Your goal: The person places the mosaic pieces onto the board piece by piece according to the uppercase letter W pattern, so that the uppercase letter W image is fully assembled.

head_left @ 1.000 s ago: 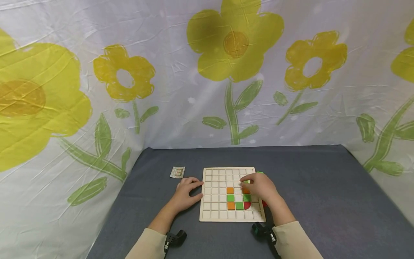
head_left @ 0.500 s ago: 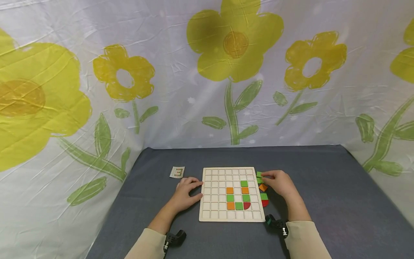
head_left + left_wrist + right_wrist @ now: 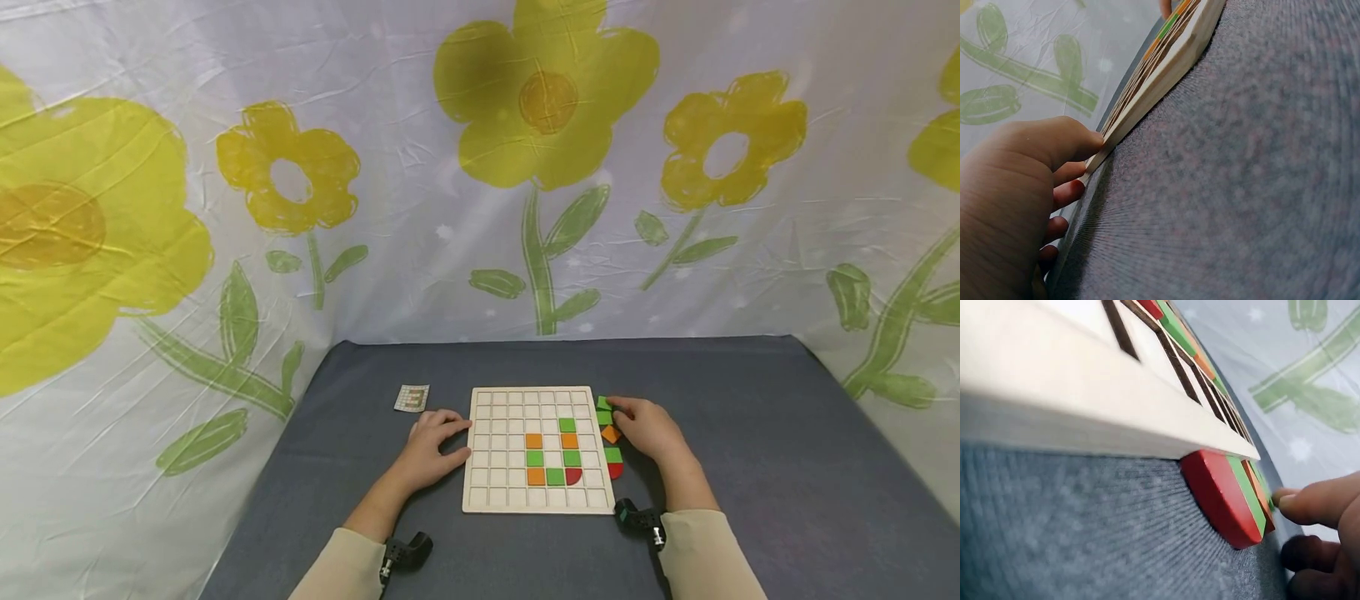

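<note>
A square wooden grid board (image 3: 498, 500) lies on the table, with orange, green and red tiles set in some of its cells. My left hand (image 3: 431, 448) rests at the board's left edge; the left wrist view shows the thumb (image 3: 1079, 142) against the wooden rim. To the right of the board, my right hand (image 3: 648, 427) has its fingertips at the farthest loose green tile (image 3: 603, 402). Below that tile lie another green tile (image 3: 604, 417), an orange tile (image 3: 611, 434), a green tile (image 3: 613, 456) and a red rounded tile (image 3: 1222, 500).
A small printed card (image 3: 412, 398) lies beyond my left hand. Dark grey cloth (image 3: 750, 467) covers the table. Behind it hangs a white curtain (image 3: 405, 275) with yellow flowers. A black wrist device (image 3: 636, 517) sits beside my right sleeve.
My right hand has moved off the board to the loose tiles on the right, leaving a green tile in a cell above the right orange one. My left hand stays at the board's edge.
</note>
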### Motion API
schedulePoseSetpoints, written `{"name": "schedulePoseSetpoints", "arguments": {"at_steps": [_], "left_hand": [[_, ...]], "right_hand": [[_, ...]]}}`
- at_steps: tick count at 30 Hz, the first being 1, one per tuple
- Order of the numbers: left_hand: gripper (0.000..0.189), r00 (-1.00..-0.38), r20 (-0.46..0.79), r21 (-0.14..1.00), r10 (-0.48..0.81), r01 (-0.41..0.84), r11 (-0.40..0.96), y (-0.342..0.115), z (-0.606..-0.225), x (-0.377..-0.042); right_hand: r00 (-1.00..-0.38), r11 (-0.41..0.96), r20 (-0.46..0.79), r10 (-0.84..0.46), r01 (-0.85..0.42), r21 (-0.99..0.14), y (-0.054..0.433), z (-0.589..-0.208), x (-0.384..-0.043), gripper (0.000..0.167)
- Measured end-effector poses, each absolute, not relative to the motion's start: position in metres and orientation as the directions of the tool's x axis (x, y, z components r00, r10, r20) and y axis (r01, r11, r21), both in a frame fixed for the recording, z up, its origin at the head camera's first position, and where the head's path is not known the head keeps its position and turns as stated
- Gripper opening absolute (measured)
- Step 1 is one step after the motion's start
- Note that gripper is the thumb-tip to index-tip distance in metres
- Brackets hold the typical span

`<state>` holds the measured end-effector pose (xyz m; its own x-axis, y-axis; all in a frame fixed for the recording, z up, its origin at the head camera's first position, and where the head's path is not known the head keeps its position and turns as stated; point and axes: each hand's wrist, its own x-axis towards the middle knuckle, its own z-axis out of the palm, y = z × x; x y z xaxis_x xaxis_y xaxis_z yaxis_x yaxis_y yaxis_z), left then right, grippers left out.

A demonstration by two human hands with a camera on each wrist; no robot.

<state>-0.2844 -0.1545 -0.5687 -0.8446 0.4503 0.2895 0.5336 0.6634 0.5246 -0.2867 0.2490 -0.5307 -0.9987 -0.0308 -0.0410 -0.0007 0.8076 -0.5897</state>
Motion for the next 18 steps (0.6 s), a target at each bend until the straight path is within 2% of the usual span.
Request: {"name": "schedulePoseSetpoints", "arguments": {"at_steps": [9, 18], "left_hand": [[0.044, -0.84, 0.294, 0.524, 0.456, 0.54, 0.659, -0.155, -0.567, -0.283], [0.043, -0.844, 0.296, 0.523, 0.447, 0.535, 0.664, -0.154, -0.568, -0.283]], "right_hand": [[-0.998, 0.793, -0.023, 0.06, 0.062, -0.606, 0.261, -0.529, -0.283, 0.034], [-0.996, 0.802, -0.038, 0.08, 0.087, -0.591, 0.267, -0.526, -0.28, 0.043]]}}
